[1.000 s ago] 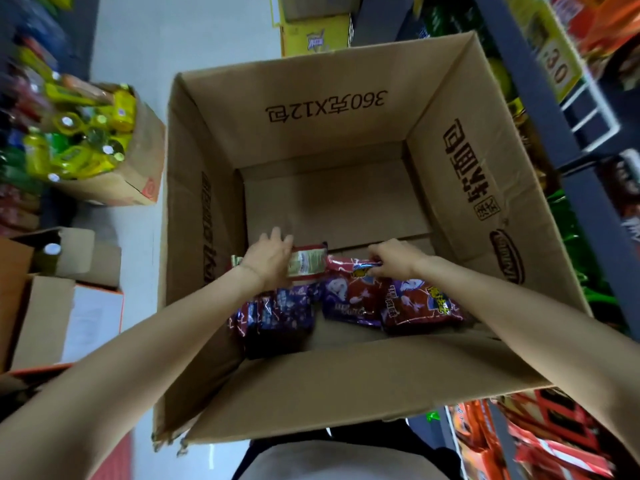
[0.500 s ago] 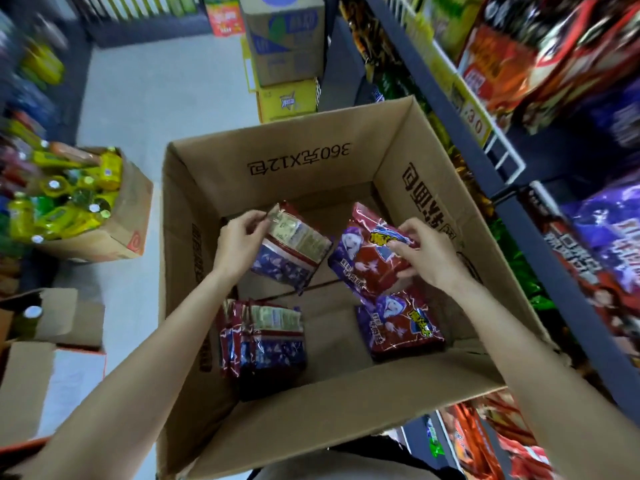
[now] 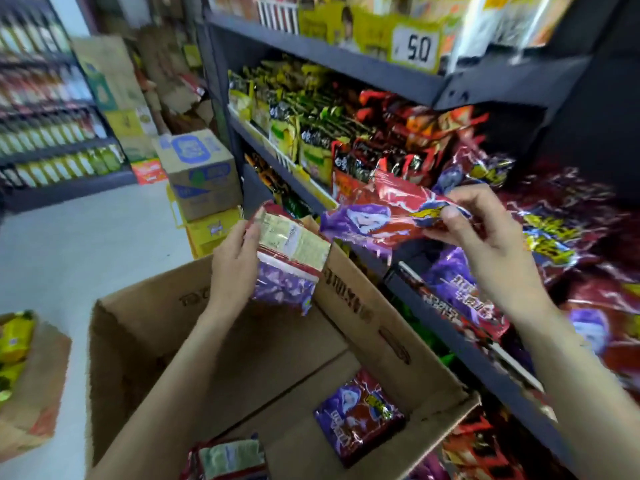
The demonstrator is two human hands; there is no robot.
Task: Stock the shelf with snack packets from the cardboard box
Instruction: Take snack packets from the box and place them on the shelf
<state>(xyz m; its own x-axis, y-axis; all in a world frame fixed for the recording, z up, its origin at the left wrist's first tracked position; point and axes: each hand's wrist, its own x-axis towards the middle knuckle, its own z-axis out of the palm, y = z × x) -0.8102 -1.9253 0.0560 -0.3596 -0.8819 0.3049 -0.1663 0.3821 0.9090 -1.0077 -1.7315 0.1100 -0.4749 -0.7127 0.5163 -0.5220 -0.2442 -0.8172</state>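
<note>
Left hand (image 3: pixel 239 268) grips one snack packet (image 3: pixel 289 268), back label facing up, held above the far rim of the cardboard box (image 3: pixel 145 327). Right hand (image 3: pixel 485 237) pinches a second red-purple packet (image 3: pixel 384 216) by its end, fingers curled on it, up at the front edge of the shelf (image 3: pixel 485 362), right of the box. One packet (image 3: pixel 360 415) lies flat on the box floor near the right wall; a stack (image 3: pixel 228 459) sits at the near edge, count unclear. Shelf packets (image 3: pixel 571 244) blurred, probably same brand. Carton of yellow bottles (image 3: pixel 20 362) on floor left.
</note>
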